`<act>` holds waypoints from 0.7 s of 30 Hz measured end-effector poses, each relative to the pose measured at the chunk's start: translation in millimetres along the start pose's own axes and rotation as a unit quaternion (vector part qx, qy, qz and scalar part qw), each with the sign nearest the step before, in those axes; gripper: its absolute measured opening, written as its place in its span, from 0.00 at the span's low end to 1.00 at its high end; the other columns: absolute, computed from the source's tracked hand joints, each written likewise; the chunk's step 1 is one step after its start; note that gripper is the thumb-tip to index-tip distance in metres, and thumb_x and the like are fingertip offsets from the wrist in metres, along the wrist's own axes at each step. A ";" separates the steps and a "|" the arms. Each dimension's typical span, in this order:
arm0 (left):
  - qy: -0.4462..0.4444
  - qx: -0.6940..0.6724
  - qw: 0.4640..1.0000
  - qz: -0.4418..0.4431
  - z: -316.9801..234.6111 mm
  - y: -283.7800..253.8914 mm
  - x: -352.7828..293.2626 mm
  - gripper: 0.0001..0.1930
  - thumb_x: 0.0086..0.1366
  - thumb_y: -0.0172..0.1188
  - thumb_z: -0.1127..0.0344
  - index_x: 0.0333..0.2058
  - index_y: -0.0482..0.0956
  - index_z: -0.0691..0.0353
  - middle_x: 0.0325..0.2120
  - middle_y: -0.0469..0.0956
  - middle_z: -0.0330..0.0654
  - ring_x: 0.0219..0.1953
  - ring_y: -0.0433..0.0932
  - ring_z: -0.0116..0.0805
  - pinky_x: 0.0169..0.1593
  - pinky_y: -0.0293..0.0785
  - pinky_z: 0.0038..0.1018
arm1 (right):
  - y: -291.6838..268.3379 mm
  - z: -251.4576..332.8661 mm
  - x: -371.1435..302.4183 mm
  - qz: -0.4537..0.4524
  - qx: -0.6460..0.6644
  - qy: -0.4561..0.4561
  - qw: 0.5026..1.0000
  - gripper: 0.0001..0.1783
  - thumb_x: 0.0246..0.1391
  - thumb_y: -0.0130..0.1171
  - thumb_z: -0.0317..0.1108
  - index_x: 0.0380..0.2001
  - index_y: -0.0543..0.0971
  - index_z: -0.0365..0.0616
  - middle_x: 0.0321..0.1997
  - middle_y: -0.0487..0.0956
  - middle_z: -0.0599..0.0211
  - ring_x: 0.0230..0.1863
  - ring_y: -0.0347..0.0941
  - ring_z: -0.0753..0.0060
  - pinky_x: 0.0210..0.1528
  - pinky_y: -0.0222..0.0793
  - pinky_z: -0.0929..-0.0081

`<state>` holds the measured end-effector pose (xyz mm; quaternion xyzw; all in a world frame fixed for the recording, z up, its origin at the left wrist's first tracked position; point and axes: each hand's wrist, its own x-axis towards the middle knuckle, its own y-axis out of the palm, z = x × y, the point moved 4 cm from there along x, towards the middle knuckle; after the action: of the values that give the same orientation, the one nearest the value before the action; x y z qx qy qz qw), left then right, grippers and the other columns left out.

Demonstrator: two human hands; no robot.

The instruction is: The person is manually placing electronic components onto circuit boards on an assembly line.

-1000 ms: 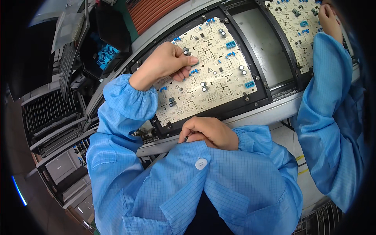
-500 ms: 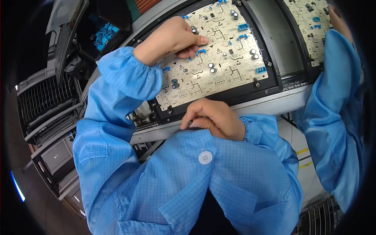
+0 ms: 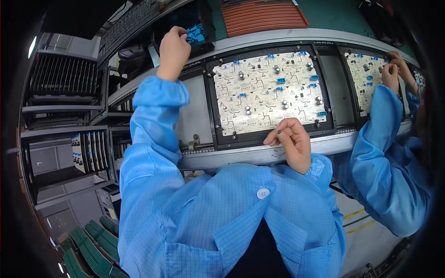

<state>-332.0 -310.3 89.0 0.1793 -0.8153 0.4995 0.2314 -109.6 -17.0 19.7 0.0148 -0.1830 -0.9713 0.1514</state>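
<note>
My left hand (image 3: 174, 52) reaches to the near left side of a pile of blue connectors (image 3: 195, 34) in a dark bin. Its fingers are bent in and look closed, but what lies between the tips is hidden. Over the near edge of a pale circuit board (image 3: 265, 121), my right hand (image 3: 295, 142) pinches a tiny dark part (image 3: 278, 132) between thumb and finger; its kind is too small to tell. Blue connectors (image 3: 281, 81) and several round capacitors stand on the board, which sits in a black frame (image 3: 214, 104).
A metal rail (image 3: 222, 158) runs along the near side. On the right, a co-worker's hands (image 3: 393, 76) are over a second board (image 3: 364, 85). Orange-brown ribbed strips (image 3: 264, 17) lie at the back. Racks holding boards (image 3: 88, 150) stand at left.
My left hand has left the board and moved to the bin of blue connectors. My right hand stays pinched near the board's front edge. The view has shifted, showing more racks at left.
</note>
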 end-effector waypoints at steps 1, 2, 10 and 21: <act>0.013 0.001 0.998 0.059 11.7 9.0 7.4 0.11 0.60 0.59 0.64 0.37 0.80 0.66 0.31 0.80 0.57 0.37 0.79 0.54 0.41 0.74 0.39 | -1.3 -1.0 0.6 0.000 -0.006 0.001 1.000 0.05 0.64 0.44 0.27 0.42 0.65 0.40 0.32 0.80 0.55 0.35 0.75 0.76 0.41 0.70 0.80; 0.027 0.002 0.993 0.118 11.2 12.2 11.0 0.12 0.58 0.61 0.63 0.37 0.81 0.65 0.32 0.80 0.56 0.38 0.79 0.52 0.41 0.74 0.38 | -2.6 -0.8 1.5 -0.003 -0.014 -0.002 1.000 0.05 0.64 0.43 0.26 0.43 0.66 0.39 0.33 0.80 0.56 0.35 0.74 0.77 0.42 0.70 0.80; -0.025 -0.024 0.973 0.227 21.2 42.7 23.6 0.13 0.54 0.67 0.64 0.35 0.81 0.67 0.30 0.83 0.49 0.31 0.81 0.41 0.38 0.74 0.29 | 0.1 -0.2 -4.8 -0.107 -0.031 -0.017 0.994 0.08 0.66 0.46 0.32 0.44 0.65 0.40 0.38 0.80 0.54 0.35 0.75 0.75 0.42 0.70 0.77; -0.130 -0.362 0.882 0.273 -10.0 -53.9 -27.8 0.12 0.62 0.62 0.64 0.37 0.77 0.68 0.23 0.78 0.35 0.26 0.74 0.18 0.29 0.67 0.17 | -3.7 18.2 9.2 -0.219 -0.143 0.079 0.962 0.08 0.66 0.46 0.31 0.44 0.66 0.40 0.38 0.81 0.56 0.33 0.76 0.76 0.38 0.70 0.80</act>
<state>-278.8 -323.1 117.0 -0.0838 -0.9788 0.1849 0.0267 -121.0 -10.1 35.6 0.1090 -0.0218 -0.9925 -0.0505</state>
